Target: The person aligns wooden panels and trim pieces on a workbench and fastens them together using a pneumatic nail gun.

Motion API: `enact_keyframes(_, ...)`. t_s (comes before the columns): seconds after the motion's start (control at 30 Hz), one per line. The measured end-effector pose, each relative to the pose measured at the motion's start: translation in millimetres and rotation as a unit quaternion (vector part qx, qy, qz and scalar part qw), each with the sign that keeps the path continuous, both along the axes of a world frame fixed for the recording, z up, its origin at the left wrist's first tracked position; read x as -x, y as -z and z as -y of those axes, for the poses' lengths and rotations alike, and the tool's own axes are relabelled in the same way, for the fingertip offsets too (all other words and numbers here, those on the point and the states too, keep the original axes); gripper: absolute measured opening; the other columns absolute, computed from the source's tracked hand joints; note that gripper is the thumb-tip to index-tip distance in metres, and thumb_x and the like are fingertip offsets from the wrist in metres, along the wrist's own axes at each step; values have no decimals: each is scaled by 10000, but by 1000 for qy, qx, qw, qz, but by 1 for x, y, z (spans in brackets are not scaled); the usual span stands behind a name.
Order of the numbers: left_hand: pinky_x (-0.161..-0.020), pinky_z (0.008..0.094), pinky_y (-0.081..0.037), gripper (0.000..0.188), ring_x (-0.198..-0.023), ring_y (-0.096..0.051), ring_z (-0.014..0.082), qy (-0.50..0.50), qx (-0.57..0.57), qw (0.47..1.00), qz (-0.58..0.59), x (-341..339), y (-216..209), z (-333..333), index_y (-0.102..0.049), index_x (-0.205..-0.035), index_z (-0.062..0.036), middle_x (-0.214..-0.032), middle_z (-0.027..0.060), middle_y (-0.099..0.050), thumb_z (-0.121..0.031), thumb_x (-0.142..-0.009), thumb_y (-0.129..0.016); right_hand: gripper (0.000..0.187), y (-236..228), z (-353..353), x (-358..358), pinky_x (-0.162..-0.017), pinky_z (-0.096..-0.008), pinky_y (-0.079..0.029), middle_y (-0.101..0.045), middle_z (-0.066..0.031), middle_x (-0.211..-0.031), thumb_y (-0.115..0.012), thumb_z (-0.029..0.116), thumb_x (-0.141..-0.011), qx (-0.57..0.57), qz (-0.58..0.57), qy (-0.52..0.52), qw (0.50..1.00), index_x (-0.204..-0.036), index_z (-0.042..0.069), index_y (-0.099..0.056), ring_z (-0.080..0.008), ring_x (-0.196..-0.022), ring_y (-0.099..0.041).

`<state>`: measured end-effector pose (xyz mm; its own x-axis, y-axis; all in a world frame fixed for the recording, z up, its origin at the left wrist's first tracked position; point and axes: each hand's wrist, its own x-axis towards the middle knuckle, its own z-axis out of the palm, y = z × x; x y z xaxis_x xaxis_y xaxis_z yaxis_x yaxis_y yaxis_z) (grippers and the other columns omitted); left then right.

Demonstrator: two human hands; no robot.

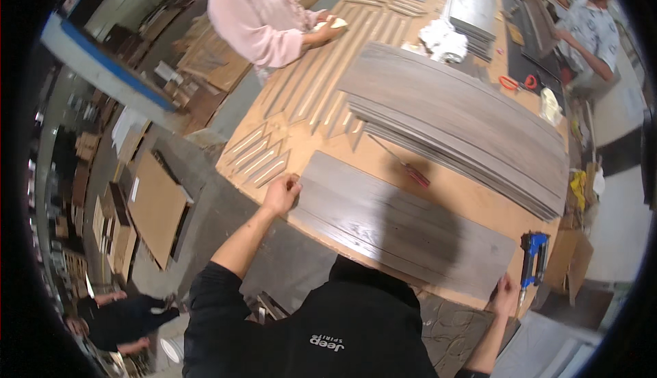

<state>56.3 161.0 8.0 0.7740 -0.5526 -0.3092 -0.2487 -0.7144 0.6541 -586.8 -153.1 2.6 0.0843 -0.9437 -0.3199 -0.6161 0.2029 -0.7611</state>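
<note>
A long grey wood-grain panel [342,203] lies flat along the near edge of the table, with my shadow across its right half. My left hand [282,194] is closed on its left end, fingers curled at the edge. At the opposite end my right hand [505,296] grips the panel's right edge. Just right of that hand lies a blue-and-black staple gun [533,261]. Behind the panel rests a red-handled screwdriver [417,175], its thin shaft pointing toward a stack of similar grey panels [452,101].
Short mitred strips [257,157] and longer trim strips [328,70] cover the table's left side. White cloth [443,41], red-handled scissors [518,83] and more boards [472,1] lie farther back. A person in pink [256,15] works far left; another in a patterned shirt [592,32] holds a dark board.
</note>
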Motion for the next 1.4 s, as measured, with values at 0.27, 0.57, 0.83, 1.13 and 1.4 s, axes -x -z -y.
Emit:
enact_keyframes(0.27,-729,305,-540,131,-777,-688,137,-55,38,993,-98,28,-18,-62,-676,-931,-13,-836,54,-721,-142,-951,-689,173,49,-36,71,-544,-257,-453,-540,28,-728,-651,199,-1012,-3,158,-15,987,-987,29,-626,-82,-573,-494)
enact_keyframes(0.57,-708,307,-537,87,-718,-665,132,-57,-8,991,-118,16,-1,-65,-718,-836,-71,-766,33,-717,-153,-866,-718,285,61,-26,80,-522,-271,-464,-542,25,-688,-669,227,-1004,12,122,-40,992,-799,69,-552,-81,-594,-529)
enact_keyframes(0.83,-710,316,-544,109,-724,-680,151,-48,19,997,-55,20,-2,-64,-737,-888,-62,-774,49,-723,-167,-866,-723,176,66,-21,83,-579,-266,-505,-566,8,-739,-635,157,-1016,-13,131,-36,991,-1078,-6,-659,-86,-633,-548)
enact_keyframes(1.13,-942,370,-530,522,-1101,-643,290,194,27,972,128,40,-28,-66,-574,-1359,-42,-1232,152,-625,-47,-861,-733,555,14,-58,41,-977,-333,-471,-601,-130,-1220,-678,-36,-879,139,3,-162,977,-1414,-11,-535,-230,-1106,-604)
enact_keyframes(1.4,-902,421,-511,483,-1015,-621,358,227,32,960,162,34,-14,-71,-632,-1303,-81,-1111,152,-647,-50,-837,-757,517,-5,-57,20,-853,-351,-540,-616,-129,-1106,-673,-109,-819,144,-70,-148,976,-1319,13,-624,-233,-925,-626)
